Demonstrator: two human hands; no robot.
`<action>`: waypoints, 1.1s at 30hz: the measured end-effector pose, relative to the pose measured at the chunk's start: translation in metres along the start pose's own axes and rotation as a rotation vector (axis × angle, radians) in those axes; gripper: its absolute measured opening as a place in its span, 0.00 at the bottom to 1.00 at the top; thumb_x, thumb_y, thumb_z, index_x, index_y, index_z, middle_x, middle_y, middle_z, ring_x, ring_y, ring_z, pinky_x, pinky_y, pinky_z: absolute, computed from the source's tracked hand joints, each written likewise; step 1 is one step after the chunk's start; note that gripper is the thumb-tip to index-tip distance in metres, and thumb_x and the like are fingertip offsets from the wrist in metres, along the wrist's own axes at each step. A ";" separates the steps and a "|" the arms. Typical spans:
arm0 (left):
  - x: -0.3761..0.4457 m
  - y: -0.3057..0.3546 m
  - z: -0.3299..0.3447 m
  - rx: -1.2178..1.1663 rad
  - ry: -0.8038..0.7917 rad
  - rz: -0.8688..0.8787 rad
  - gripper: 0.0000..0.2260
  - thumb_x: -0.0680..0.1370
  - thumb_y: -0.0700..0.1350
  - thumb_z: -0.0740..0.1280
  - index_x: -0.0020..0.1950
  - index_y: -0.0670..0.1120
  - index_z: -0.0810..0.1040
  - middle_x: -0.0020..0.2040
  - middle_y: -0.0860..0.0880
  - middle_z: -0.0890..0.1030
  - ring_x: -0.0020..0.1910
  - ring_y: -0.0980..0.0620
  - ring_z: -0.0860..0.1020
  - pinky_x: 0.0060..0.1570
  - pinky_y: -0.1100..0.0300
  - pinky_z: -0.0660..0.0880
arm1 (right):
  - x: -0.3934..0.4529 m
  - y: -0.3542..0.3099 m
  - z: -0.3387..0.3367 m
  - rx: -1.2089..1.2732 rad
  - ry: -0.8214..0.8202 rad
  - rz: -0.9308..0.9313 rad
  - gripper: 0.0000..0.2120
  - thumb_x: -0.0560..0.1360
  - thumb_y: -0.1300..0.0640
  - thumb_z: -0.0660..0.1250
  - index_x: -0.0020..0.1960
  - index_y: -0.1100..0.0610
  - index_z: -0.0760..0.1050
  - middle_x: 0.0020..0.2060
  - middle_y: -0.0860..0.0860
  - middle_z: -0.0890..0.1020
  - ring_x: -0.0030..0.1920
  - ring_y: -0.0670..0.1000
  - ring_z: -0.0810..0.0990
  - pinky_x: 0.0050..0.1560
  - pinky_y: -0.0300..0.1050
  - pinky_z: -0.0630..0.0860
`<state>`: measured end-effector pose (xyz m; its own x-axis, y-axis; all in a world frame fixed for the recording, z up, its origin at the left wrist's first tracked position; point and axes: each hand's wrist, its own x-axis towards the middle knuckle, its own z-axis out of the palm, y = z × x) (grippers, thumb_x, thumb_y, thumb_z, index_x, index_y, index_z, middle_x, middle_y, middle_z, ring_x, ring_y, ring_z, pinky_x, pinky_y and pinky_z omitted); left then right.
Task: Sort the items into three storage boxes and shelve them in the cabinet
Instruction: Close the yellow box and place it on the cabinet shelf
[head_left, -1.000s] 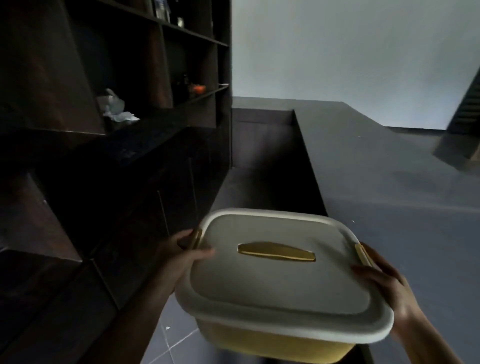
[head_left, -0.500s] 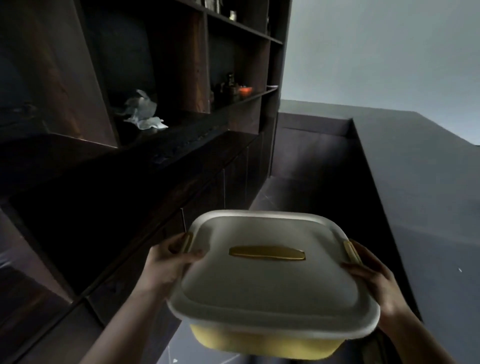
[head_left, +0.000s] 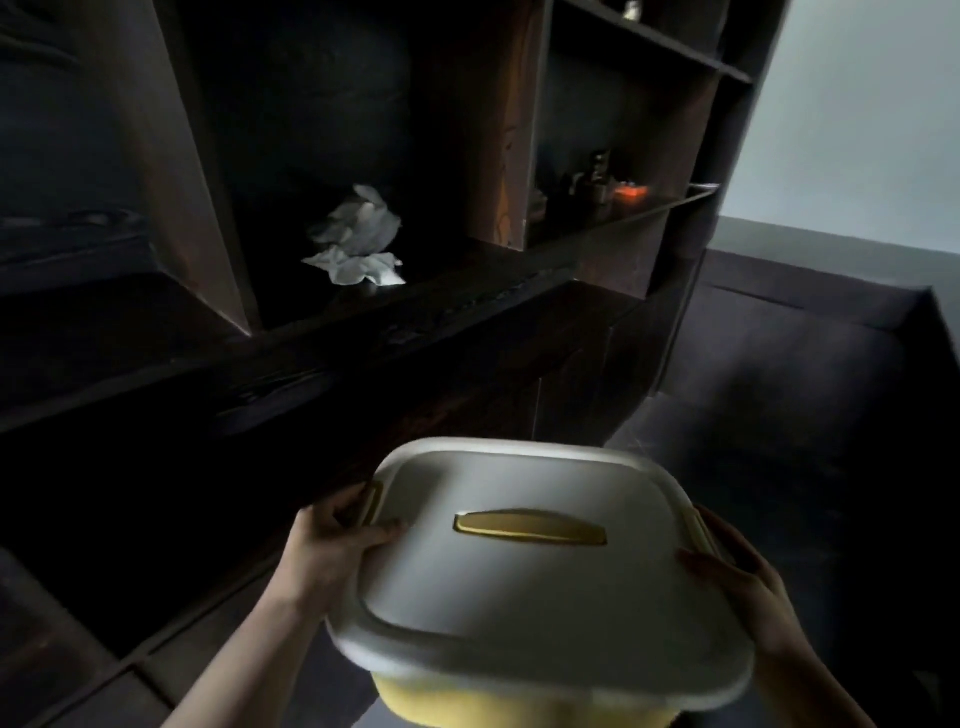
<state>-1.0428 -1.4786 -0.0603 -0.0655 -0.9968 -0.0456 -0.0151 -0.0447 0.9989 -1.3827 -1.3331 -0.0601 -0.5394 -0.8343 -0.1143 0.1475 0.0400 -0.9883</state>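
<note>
I carry a yellow storage box with a white lid and a yellow lid handle, held up in front of me. My left hand grips its left side by the clip, thumb on the lid. My right hand grips the right side the same way. The dark wooden cabinet stands just ahead and to the left, its open shelf above the box. The box's contents are hidden by the lid.
Crumpled white paper lies on the middle shelf. Small dark items and an orange object sit on the shelf section further right. A dark counter runs along the right, under a pale wall.
My view has turned left toward the cabinet, which now fills most of the frame. The box stays between both hands, slightly nearer the shelves.
</note>
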 end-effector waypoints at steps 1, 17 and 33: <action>0.004 -0.004 0.004 0.008 0.036 0.002 0.19 0.59 0.32 0.79 0.44 0.50 0.82 0.37 0.51 0.85 0.37 0.55 0.81 0.35 0.66 0.78 | 0.019 0.000 0.003 -0.019 -0.034 0.019 0.32 0.60 0.63 0.73 0.64 0.55 0.76 0.55 0.54 0.83 0.47 0.49 0.83 0.43 0.46 0.77; 0.034 -0.013 0.014 -0.009 0.707 -0.038 0.19 0.65 0.27 0.73 0.49 0.47 0.81 0.36 0.43 0.81 0.32 0.48 0.77 0.27 0.67 0.76 | 0.246 0.002 0.121 -0.199 -0.579 0.047 0.26 0.72 0.67 0.70 0.66 0.47 0.73 0.54 0.48 0.82 0.54 0.52 0.81 0.57 0.51 0.76; 0.161 -0.041 -0.035 0.311 0.880 -0.125 0.21 0.62 0.53 0.76 0.54 0.58 0.76 0.31 0.49 0.81 0.28 0.50 0.76 0.28 0.61 0.72 | 0.350 0.046 0.285 -0.360 -0.643 -0.005 0.23 0.77 0.57 0.68 0.70 0.48 0.69 0.60 0.50 0.77 0.56 0.49 0.75 0.52 0.40 0.68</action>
<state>-1.0177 -1.6401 -0.1079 0.7299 -0.6836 0.0000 -0.2451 -0.2616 0.9335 -1.3284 -1.7805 -0.1170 0.0698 -0.9881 -0.1370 -0.1942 0.1212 -0.9735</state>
